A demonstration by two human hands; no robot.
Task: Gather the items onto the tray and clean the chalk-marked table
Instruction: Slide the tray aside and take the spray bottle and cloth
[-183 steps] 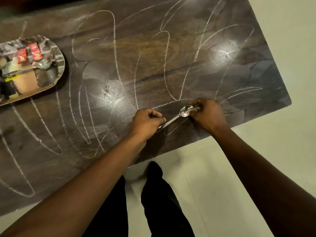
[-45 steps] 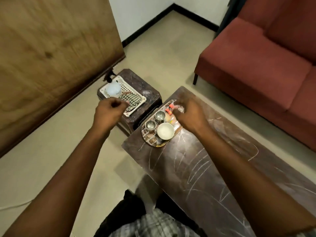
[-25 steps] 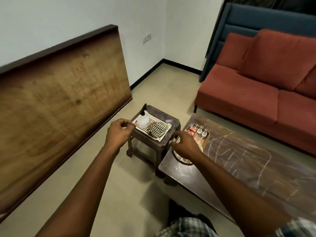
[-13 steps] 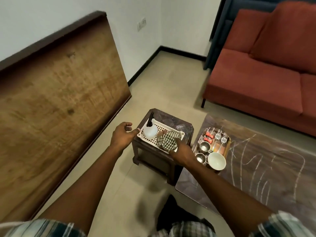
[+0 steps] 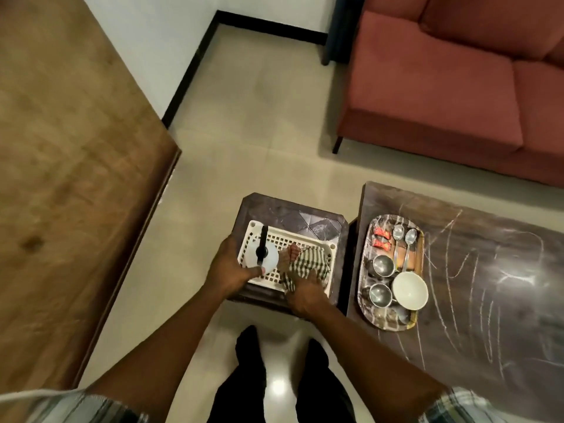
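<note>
Since the spoon pickup a few seconds back, the view has swung off the chalk scribbles over to the small stool (image 5: 308, 219) beside the worktop (image 5: 488, 285), and both hands are down in the white basket (image 5: 305, 241) on it. Gathering looks done — the tray (image 5: 364, 270) at the worktop's end holds two spoons, red sachets, two steel cups and a white bowl. So this is the fetch-the-cleaning-stuff step. Left hand (image 5: 229, 270) is curled around the spray bottle (image 5: 262, 258), thumb pressed against its side. Right hand (image 5: 302, 296) is closed over the near edge of the checked cloth (image 5: 311, 262) — pinching it, I'd say. Next: lift both and carry them over to the chalk marks (image 5: 451, 270).
</note>
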